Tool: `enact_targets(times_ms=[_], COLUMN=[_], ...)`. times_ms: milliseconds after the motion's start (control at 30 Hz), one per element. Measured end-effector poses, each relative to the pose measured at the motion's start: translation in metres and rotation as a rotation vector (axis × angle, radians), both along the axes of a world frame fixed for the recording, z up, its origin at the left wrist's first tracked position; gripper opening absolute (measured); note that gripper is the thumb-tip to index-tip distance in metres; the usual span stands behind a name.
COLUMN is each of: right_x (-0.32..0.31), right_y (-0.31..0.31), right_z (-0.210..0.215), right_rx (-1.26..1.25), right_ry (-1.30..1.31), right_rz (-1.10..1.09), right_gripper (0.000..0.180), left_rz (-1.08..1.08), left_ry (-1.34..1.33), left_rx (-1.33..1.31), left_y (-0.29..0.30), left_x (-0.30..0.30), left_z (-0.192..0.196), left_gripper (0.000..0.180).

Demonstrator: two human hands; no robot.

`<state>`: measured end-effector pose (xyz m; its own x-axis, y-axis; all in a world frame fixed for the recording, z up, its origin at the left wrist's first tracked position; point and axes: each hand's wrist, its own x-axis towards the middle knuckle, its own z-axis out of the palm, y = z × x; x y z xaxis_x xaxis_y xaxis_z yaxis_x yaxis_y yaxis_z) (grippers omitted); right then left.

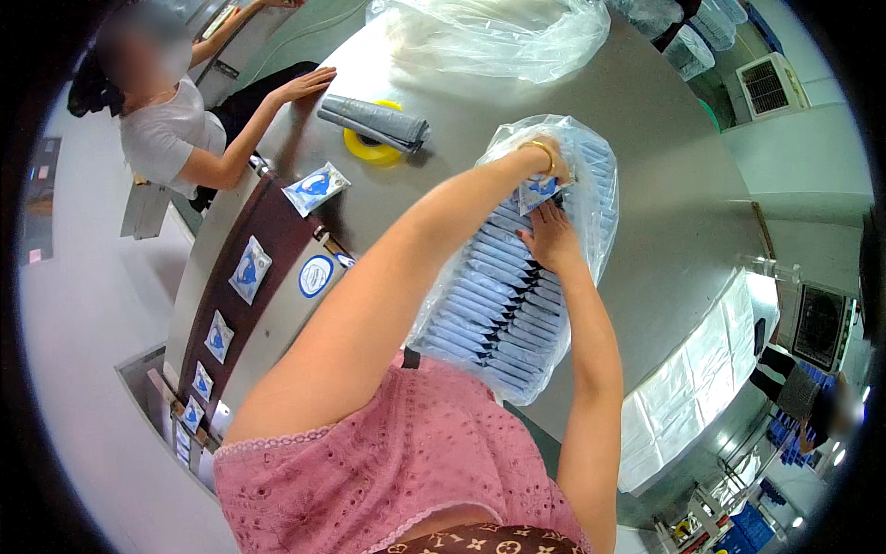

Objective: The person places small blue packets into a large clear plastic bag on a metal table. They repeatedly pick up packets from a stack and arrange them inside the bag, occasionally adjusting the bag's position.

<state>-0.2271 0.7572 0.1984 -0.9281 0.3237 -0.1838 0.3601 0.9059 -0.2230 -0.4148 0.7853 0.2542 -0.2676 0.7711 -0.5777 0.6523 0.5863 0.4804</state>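
A clear plastic bag (604,175) lies wide open on the metal table, filled with rows of small blue-and-white packets (475,295) standing on edge. At the far part of the bag, my left hand (554,162), with a gold bracelet at its wrist, is closed on one blue-and-white packet (537,192). Just nearer to me, my right hand (556,242) rests on the packed rows, its fingers stretched out toward that packet. My left fingertips are partly hidden behind the hand.
At left, a brown conveyor belt (221,277) carries several similar packets. A yellow tape roll (378,152) lies under a grey plastic roll (374,122). Large clear bags (498,37) cover the table's far side. A co-worker (175,138) sits far left; white sheeting (692,379) lies right.
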Motion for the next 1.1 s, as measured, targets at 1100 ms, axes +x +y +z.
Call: enact_targets(times_ms=[1100], right_x=[0.01], right_y=[-0.002], right_z=[-0.002], right_rx=[-0.023], right_ry=[0.112], right_rz=[0.006], right_gripper=[0.079], left_rz=[-0.297], left_ry=[0.206], left_rx=[0.503], left_y=[-0.056], left_x=[-0.008], left_z=[-0.051], left_gripper=[0.073])
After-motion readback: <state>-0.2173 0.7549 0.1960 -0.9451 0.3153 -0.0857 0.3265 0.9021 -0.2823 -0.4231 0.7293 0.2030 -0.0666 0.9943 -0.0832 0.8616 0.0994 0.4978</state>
